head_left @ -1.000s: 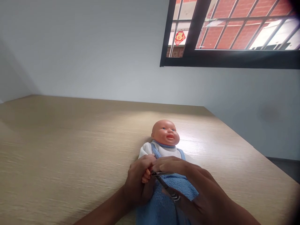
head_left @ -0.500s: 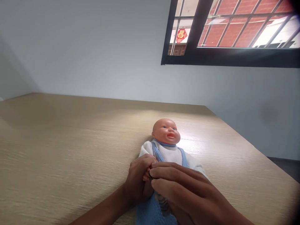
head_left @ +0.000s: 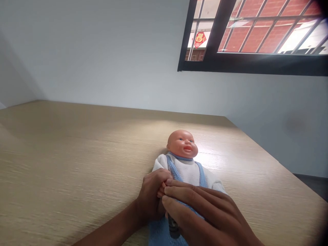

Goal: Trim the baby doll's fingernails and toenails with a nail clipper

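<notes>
A baby doll [head_left: 182, 143] lies on its back, its head pointing away from me. It wears a white top [head_left: 189, 171] with blue straps and blue lower clothing [head_left: 159, 232]. My left hand [head_left: 152, 194] is closed around the doll's forearm, and the small doll hand [head_left: 162, 190] sticks out between my hands. My right hand [head_left: 205, 212] is bent, fingertips together at the doll's hand. Beneath its fingers shows a dark, rounded, stick-like object [head_left: 174, 229]; its upper part is hidden and I cannot make out its kind.
The pale wooden table [head_left: 77, 153] reaches back to a plain wall [head_left: 102, 51]. Its right edge slants down toward the lower right corner. A dark-framed barred window [head_left: 256, 63] is at the upper right.
My right hand has shifted slightly down and left, its fingers pressed closer to the doll's hand. The dark object has tilted more upright. My left hand keeps its hold.
</notes>
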The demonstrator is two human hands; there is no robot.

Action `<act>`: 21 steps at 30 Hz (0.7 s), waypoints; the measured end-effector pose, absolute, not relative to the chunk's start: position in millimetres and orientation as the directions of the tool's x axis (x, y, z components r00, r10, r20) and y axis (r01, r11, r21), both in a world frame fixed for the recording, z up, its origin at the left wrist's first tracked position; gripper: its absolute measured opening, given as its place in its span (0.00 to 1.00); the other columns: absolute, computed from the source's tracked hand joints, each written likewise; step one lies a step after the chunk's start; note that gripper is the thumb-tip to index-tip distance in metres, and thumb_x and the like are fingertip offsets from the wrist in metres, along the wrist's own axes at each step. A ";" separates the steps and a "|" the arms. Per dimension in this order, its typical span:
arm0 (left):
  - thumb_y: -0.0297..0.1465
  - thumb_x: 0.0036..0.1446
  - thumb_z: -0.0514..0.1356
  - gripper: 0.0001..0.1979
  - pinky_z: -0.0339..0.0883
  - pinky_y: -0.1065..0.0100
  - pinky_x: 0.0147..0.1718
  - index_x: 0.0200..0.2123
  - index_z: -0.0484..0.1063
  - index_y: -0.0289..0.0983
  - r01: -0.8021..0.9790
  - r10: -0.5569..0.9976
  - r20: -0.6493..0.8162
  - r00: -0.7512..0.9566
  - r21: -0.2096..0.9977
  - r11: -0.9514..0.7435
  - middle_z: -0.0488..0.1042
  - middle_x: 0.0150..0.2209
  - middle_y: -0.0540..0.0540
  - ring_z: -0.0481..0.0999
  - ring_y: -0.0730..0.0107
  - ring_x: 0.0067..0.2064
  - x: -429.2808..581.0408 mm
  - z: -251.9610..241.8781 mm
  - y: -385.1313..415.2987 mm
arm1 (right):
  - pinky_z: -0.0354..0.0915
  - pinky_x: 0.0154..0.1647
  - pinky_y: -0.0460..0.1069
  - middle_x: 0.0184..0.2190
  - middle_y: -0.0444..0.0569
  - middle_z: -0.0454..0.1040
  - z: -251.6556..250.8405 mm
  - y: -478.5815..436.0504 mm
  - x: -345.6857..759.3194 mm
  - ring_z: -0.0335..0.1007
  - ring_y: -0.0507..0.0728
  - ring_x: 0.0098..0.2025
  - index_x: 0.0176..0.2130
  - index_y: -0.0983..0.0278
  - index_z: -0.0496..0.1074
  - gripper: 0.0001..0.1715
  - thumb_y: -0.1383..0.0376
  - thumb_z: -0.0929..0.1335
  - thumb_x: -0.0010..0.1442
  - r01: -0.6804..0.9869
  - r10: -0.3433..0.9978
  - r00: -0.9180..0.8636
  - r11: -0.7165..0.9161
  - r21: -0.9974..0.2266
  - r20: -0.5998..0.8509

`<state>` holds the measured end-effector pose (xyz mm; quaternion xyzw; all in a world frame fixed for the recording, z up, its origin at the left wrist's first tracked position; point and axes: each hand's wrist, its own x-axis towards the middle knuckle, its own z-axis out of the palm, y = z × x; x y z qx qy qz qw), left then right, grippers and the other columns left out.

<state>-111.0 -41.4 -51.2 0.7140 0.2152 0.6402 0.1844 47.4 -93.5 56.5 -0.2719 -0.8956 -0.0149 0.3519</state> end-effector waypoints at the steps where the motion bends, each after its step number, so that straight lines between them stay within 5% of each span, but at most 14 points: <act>1: 0.38 0.72 0.51 0.10 0.76 0.64 0.31 0.42 0.68 0.41 0.074 0.540 0.836 0.092 0.535 -0.841 0.74 0.29 0.47 0.78 0.63 0.30 -111.3 -52.5 -40.9 | 0.76 0.46 0.43 0.45 0.44 0.84 54.1 -91.8 48.2 0.83 0.52 0.46 0.49 0.61 0.74 0.12 0.68 0.61 0.76 0.503 0.513 -0.566 0.835 -0.223 0.645; 4: 0.36 0.70 0.53 0.07 0.77 0.65 0.34 0.43 0.67 0.40 0.086 0.531 0.840 0.108 0.524 -0.847 0.75 0.31 0.46 0.78 0.64 0.31 -112.6 -54.2 -39.8 | 0.75 0.47 0.39 0.47 0.41 0.83 50.5 -85.0 52.6 0.82 0.49 0.46 0.50 0.59 0.72 0.13 0.70 0.67 0.67 0.453 0.593 -0.492 0.800 -0.395 0.637; 7: 0.35 0.69 0.53 0.07 0.77 0.66 0.34 0.43 0.67 0.40 0.093 0.521 0.845 0.119 0.513 -0.853 0.75 0.32 0.46 0.78 0.65 0.31 -113.6 -53.7 -39.4 | 0.73 0.51 0.37 0.45 0.39 0.83 53.1 -79.4 57.2 0.82 0.48 0.47 0.50 0.58 0.72 0.19 0.74 0.69 0.62 0.372 0.578 -0.533 0.816 -0.442 0.618; 12: 0.37 0.71 0.51 0.09 0.78 0.66 0.34 0.45 0.67 0.40 0.096 0.511 0.852 0.116 0.503 -0.859 0.76 0.32 0.45 0.81 0.63 0.34 -114.1 -53.2 -39.3 | 0.73 0.53 0.38 0.44 0.41 0.84 57.0 -77.7 57.6 0.82 0.49 0.48 0.47 0.60 0.75 0.18 0.77 0.70 0.60 0.329 0.544 -0.572 0.838 -0.435 0.614; 21: 0.36 0.71 0.53 0.07 0.78 0.63 0.32 0.45 0.67 0.41 0.096 0.540 0.834 0.109 0.532 -0.841 0.77 0.32 0.45 0.82 0.60 0.33 -113.1 -49.6 -41.7 | 0.75 0.53 0.41 0.45 0.43 0.85 63.6 -81.3 59.0 0.81 0.50 0.53 0.45 0.63 0.76 0.12 0.72 0.64 0.75 0.352 0.429 -0.672 0.902 -0.249 0.604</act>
